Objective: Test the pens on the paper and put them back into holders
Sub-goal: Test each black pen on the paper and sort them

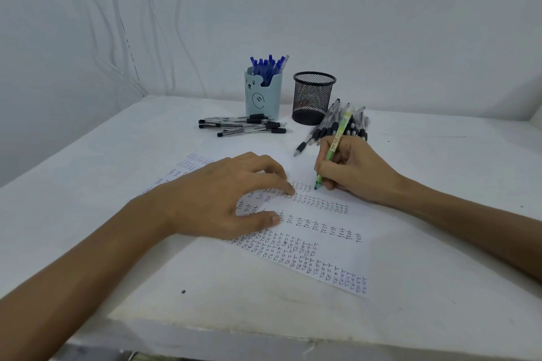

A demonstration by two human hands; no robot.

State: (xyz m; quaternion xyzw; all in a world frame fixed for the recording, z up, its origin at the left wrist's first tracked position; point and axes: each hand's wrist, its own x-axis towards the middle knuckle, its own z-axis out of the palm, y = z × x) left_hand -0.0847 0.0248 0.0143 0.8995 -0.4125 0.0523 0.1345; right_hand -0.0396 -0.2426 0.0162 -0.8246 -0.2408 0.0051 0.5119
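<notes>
- the left hand lies spread on the sheet of paper, fingers loose and arched, fingertips and thumb pressing down and gripping nothing. i judge it is pinning the sheet so it does not slide under the writing.
- beyond the left hand, well apart from it, a small fan of clear black-capped pens lies flat on the white table, at the foot of the pale blue bear holder.
- that holder stands upright, packed with blue pens, probably a batch already tested.
- farther off, between the two hands, the black mesh holder stands upright just beside the bear one; i cannot tell whether anything is inside.
- the green pen, the one under test, is pinched in the right hand in a writing grip. its tip is down on the paper by the rows of "test", near the left fingertips.
- just behind the right hand, a heap of black-grip pens lies beside the mesh holder, close by, likely waiting their turn.
</notes>
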